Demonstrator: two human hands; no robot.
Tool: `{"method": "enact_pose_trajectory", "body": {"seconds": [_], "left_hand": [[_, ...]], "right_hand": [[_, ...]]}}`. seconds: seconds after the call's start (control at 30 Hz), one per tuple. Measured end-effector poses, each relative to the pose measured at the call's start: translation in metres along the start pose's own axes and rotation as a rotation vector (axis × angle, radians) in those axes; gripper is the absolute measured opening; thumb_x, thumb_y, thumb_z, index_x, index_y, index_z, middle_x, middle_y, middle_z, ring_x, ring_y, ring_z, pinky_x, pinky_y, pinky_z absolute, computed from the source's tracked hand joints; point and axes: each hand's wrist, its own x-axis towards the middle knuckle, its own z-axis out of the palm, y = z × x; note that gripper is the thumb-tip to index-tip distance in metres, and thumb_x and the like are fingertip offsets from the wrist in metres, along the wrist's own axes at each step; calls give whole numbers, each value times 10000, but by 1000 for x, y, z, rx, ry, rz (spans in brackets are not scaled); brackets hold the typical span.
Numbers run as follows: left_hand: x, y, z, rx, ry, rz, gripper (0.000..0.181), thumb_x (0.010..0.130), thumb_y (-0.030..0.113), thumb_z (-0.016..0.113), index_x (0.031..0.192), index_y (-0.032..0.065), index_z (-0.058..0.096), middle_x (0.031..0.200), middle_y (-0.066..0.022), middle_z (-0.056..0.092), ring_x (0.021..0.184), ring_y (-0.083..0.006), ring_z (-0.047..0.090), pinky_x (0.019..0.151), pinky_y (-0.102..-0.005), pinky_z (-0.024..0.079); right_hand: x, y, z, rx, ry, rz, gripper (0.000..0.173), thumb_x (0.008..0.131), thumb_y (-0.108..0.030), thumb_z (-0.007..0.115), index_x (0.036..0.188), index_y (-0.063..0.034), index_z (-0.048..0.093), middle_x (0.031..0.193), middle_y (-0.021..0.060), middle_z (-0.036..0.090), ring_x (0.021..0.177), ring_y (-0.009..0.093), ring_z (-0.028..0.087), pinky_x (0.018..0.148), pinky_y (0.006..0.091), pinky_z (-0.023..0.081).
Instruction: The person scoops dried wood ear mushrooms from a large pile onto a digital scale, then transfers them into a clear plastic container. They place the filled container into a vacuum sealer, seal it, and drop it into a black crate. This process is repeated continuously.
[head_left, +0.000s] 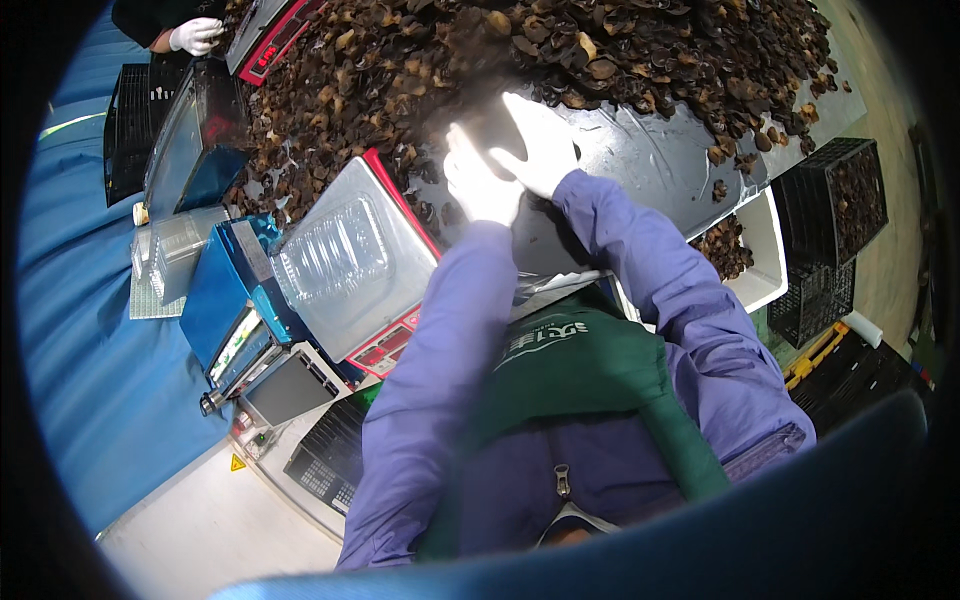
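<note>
Both my hands wear white gloves and meet at the near edge of a large heap of dark brown dried mushrooms (420, 75). My left hand (480, 176) and my right hand (536, 142) are close together, fingers pointing towards the heap. Glare and blur hide what lies between them, so whether they hold anything does not show. Beneath them is a shiny metal work surface (630, 150). Left of my left hand, a clear plastic tray (337, 247) rests on a weighing scale with a red frame (382, 341).
A co-worker's gloved hand (196, 36) is beside another red scale (274, 49) at the upper left. Clear trays (176, 247) stand by a blue machine (225, 270). On the right are a white foam box (772, 255) holding mushrooms and black crates (806, 191).
</note>
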Motion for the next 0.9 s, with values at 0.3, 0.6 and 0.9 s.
{"method": "enact_pose_trajectory", "body": {"seconds": [0.3,0.6,0.9], "left_hand": [[-8,15,-16,-526,-212,-249,925,636,312,808,1384,43,337,1202,-185,580,1084,-281,598,937,-343,468],[18,-4,-104,-541,-27,38,829,688,157,766,1374,50,313,1272,-150,514,1147,-253,546,969,-332,443],[35,-205,-228,-516,-322,22,764,663,205,801,1317,83,425,1270,-125,491,1137,-259,524,962,-404,445]], "right_hand": [[11,-10,-18,-112,-344,-112,526,858,-509,507,1249,-159,539,1062,126,556,1033,297,532,862,403,454],[41,-118,-52,-48,-13,-357,513,785,-489,637,1180,-165,592,1047,58,562,973,241,558,786,358,511],[22,-264,71,182,-259,-306,610,844,-501,552,1250,-46,518,1089,169,567,1035,310,553,926,438,416]]}}
